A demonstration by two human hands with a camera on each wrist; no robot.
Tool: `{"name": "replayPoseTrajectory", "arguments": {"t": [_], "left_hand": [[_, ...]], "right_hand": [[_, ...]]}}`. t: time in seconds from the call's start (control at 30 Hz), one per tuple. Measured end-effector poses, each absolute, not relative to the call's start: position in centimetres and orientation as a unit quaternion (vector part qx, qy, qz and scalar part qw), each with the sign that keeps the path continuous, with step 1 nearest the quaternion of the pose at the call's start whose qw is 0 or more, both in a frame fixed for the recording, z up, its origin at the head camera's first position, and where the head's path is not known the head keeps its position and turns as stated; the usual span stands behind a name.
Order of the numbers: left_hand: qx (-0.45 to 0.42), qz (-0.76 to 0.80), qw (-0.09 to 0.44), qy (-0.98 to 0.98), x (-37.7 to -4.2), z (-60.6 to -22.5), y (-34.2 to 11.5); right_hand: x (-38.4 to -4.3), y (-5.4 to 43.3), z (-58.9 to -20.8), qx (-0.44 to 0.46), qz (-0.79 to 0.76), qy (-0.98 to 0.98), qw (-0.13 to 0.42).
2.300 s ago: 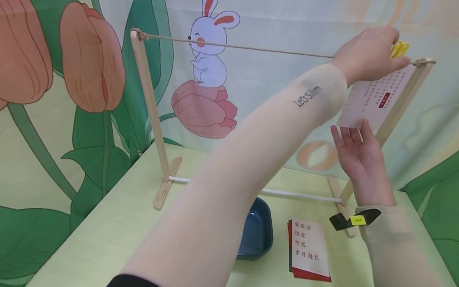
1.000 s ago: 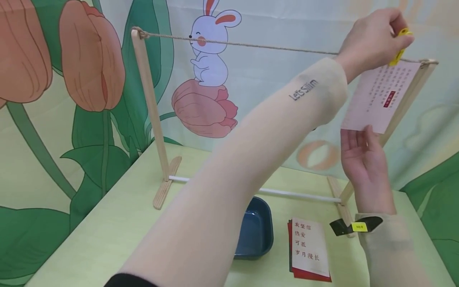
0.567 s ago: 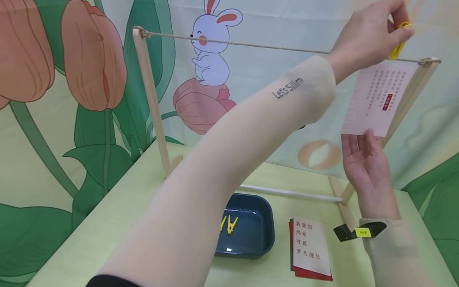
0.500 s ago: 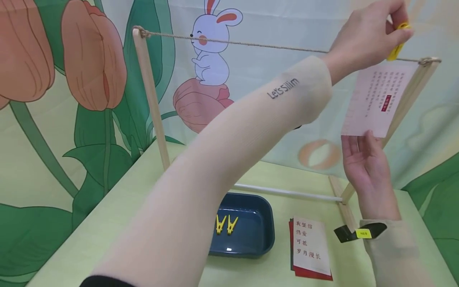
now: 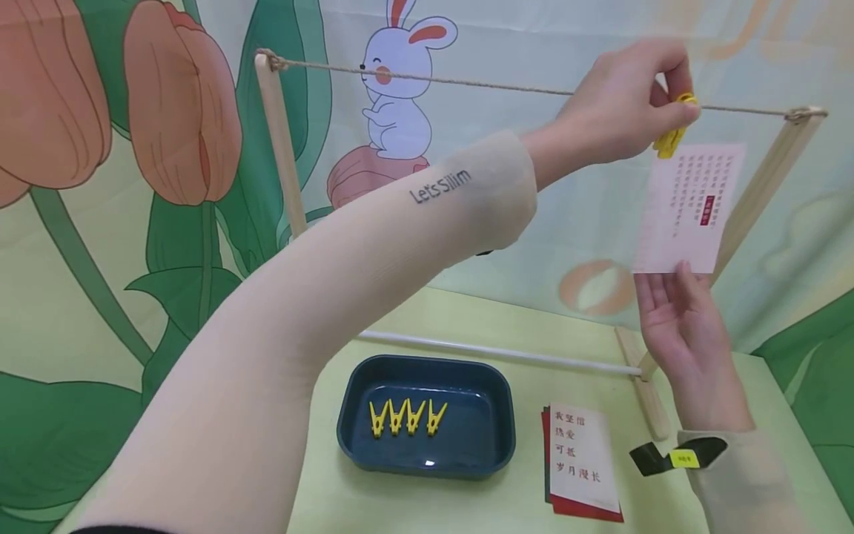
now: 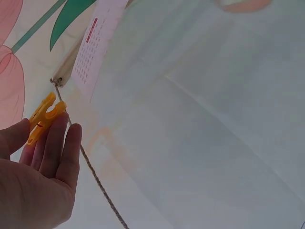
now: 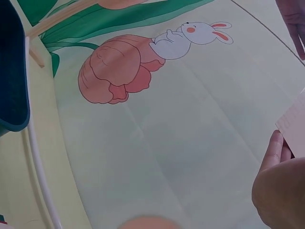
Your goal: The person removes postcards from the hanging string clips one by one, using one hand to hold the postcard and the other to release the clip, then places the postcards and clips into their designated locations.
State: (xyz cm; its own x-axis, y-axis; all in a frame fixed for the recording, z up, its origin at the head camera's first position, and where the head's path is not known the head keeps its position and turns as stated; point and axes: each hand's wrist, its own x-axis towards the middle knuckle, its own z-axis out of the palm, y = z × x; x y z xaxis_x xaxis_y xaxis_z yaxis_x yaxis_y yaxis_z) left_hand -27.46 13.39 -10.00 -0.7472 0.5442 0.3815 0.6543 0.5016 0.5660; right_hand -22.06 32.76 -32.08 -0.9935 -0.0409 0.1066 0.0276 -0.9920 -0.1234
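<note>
My left hand (image 5: 620, 104) pinches a yellow clothespin (image 5: 670, 141) between thumb and fingers, up at the twine (image 5: 480, 81). In the left wrist view the clothespin (image 6: 42, 119) has its mouth close by the twine, apart from the card (image 6: 97, 43). A pale pink card (image 5: 694, 204) with columns of printed characters and a red label stands upright below the twine, its top left corner near the clothespin's tip. My right hand (image 5: 687, 334) holds the card by its lower edge, thumb in front and fingers behind.
A wooden frame (image 5: 767, 185) carries the twine, with a white rod (image 5: 507, 352) low between its feet. On the table, a dark blue tray (image 5: 494, 363) holds several yellow clothespins (image 5: 412, 417). Right of it lies a stack of cards (image 5: 583, 460).
My left hand and the clothespin have come left and down along the twine. The card, in my right hand, has dropped below the twine. My left arm has shifted left, uncovering the tray.
</note>
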Motion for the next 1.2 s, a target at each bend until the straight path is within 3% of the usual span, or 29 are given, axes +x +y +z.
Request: {"name": "replayPoseTrajectory", "arguments": {"t": [0.43,1.2], "left_hand": [[-0.288,-0.419,-0.001,-0.861,-27.5,-12.6,9.4],[-0.22,-0.457,-0.09,-0.857,-28.2,-19.7,5.1]], "right_hand": [[-20.3,31.8,-33.9,-0.073,-0.989,0.123,0.048],[-17.6,31.0,-39.1,-0.052,-0.959,0.262,0.09]]}}
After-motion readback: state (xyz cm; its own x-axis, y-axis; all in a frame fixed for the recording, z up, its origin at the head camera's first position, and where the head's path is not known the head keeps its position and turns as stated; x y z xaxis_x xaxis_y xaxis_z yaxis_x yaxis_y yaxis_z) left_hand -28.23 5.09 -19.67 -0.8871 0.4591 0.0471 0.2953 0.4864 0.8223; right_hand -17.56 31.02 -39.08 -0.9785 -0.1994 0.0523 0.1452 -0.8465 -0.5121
